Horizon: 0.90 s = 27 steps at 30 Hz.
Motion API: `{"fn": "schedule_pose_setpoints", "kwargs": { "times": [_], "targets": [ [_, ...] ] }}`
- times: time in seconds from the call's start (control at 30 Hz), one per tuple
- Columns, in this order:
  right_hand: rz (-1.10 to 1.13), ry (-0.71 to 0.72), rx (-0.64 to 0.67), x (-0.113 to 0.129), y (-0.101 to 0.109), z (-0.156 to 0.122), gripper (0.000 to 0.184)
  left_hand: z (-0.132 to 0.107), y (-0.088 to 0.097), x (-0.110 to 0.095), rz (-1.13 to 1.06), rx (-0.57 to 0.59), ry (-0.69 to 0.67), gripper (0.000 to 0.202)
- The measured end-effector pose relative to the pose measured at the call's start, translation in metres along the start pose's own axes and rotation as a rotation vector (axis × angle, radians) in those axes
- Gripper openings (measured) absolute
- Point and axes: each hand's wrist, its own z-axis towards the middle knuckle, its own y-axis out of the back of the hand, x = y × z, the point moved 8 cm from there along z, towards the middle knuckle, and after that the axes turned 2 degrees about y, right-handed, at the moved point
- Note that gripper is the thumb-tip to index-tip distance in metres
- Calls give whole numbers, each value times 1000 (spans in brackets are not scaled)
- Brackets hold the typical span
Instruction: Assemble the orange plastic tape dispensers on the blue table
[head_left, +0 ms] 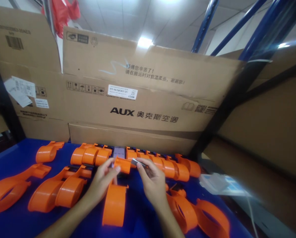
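Note:
An orange plastic tape dispenser [114, 205] is in my left hand [102, 178], which is closed around its narrower upper end with the thumb on top. Its wide round body hangs down toward me. My right hand [153, 180] pinches a small flat dark piece with a shiny metal edge [137, 162], just right of the dispenser's upper end. A thin gap or light contact lies between the two; I cannot tell which. Directly behind my hands stands a phone [119, 152] with a lit screen, its lower part covered.
More orange dispensers lie on the blue tabletop [71, 224]: a back row [89, 154], several at left [45, 193] and right [212, 218]. Some carry dark pieces. A large cardboard panel [143, 132] walls off the back. A plastic bag [220, 183] and white cable sit at right, near a dark rack post.

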Motion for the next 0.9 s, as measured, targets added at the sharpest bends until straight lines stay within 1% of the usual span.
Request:
{"fn": "schedule_pose_setpoints", "kwargs": {
  "times": [0.13, 0.27, 0.33, 0.43, 0.57, 0.63, 0.73, 0.8, 0.9],
  "targets": [
    [-64, 41, 21, -3, -1, -1, 19, -2, 0, -4, -18, -32, -5, 48],
    [-135, 101, 60, 5, -1, 0, 18, -3, -2, -9, -35, -37, 13, 51],
    [-188, 135, 99, 11, -4, 1, 17, -3, -4, -9, -24, -17, 32, 54],
    [-235, 160, 126, 16, -6, 0, 17, -2, -8, -8, 18, 54, 41, 58],
    [-281, 146, 59, 12, -5, -3, 18, 0, -8, -2, 98, 89, 28, 61],
    [-288, 121, -8, 7, -1, -3, 23, 1, -7, 0, 114, 74, 16, 60],
    [-191, 61, -97, -3, 7, -2, 31, 2, -2, -3, 88, 11, -22, 52],
    [-104, 32, -103, -8, 8, 0, 27, 3, 1, -7, 59, -20, -53, 43],
    [-51, 18, -62, -12, 3, 0, 23, 5, 2, -12, 45, -16, -73, 35]
  ]
}}
